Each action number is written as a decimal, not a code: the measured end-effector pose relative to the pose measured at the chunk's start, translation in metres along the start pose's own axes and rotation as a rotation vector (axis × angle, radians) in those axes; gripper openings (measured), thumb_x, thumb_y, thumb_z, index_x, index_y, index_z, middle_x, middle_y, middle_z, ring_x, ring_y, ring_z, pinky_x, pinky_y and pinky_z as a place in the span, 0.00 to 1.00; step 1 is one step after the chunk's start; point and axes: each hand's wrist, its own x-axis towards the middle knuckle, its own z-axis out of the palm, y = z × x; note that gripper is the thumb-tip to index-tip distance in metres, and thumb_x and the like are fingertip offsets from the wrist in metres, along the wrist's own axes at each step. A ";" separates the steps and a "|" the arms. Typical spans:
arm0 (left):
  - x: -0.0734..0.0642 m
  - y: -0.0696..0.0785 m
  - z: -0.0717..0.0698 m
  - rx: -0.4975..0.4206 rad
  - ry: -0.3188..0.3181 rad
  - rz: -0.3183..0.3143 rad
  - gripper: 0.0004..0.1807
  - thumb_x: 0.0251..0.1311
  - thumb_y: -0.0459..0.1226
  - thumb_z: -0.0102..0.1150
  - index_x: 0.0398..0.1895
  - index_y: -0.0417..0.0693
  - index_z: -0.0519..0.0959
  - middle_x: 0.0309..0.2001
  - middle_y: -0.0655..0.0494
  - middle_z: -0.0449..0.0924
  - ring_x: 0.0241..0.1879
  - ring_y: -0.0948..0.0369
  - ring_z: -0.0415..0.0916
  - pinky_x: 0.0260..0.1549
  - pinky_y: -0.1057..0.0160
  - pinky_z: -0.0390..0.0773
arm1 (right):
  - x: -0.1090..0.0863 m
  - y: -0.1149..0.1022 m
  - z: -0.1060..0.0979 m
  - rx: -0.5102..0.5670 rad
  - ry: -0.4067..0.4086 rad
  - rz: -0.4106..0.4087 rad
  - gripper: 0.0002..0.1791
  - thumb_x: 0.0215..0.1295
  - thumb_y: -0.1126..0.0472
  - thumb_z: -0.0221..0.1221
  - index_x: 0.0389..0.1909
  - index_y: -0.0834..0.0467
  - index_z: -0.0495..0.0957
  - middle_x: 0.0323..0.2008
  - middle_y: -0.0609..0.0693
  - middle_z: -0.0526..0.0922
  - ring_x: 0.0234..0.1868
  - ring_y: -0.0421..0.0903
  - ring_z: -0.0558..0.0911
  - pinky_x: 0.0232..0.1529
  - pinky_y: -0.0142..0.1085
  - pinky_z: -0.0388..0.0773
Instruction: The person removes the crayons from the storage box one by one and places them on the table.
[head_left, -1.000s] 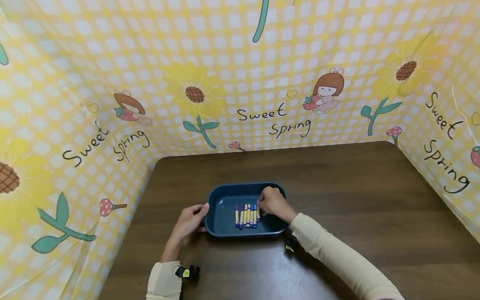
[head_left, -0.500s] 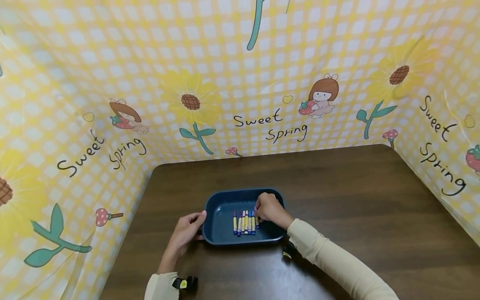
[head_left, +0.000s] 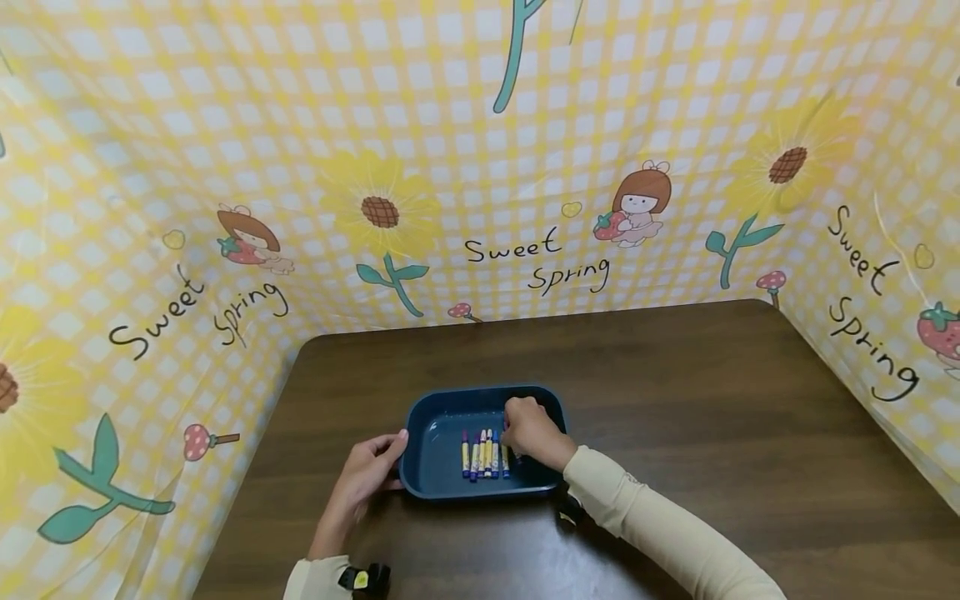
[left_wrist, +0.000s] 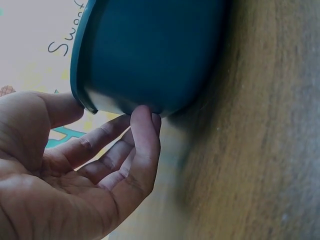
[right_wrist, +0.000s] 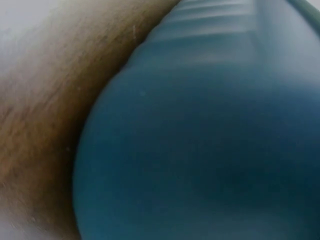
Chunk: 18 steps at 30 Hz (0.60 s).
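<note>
In the head view, a dark blue tray (head_left: 431,462) stands on the table, with several yellow-wrapped crayons (head_left: 484,457) side by side in it. My left hand (head_left: 366,473) grips the tray's left end. The left wrist view has the thumb at the rim and the other fingers against the outer wall (left_wrist: 150,55). Inside the tray, my right hand (head_left: 534,432) pinches another crayon at the right end of the row, mostly hidden by the fingers. The right wrist view is filled by the tray's outer wall (right_wrist: 195,135), with no hand in it.
The brown wooden table (head_left: 675,400) extends around the tray. A yellow checked cloth (head_left: 480,175) with printed flowers and lettering hangs along the back and both sides. Black wrist cameras (head_left: 365,579) sit at both cuffs.
My right hand has shifted slightly left with the crayon, closer to the row. The left hand keeps its grip on the tray. The whole head view has moved, so the scene sits lower.
</note>
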 end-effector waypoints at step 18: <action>0.000 0.002 0.000 0.012 -0.002 0.037 0.32 0.74 0.54 0.54 0.63 0.34 0.77 0.46 0.43 0.80 0.33 0.59 0.80 0.35 0.61 0.86 | -0.005 0.002 0.002 0.006 0.044 -0.066 0.32 0.61 0.76 0.60 0.05 0.52 0.57 0.05 0.43 0.58 0.06 0.39 0.64 0.11 0.29 0.55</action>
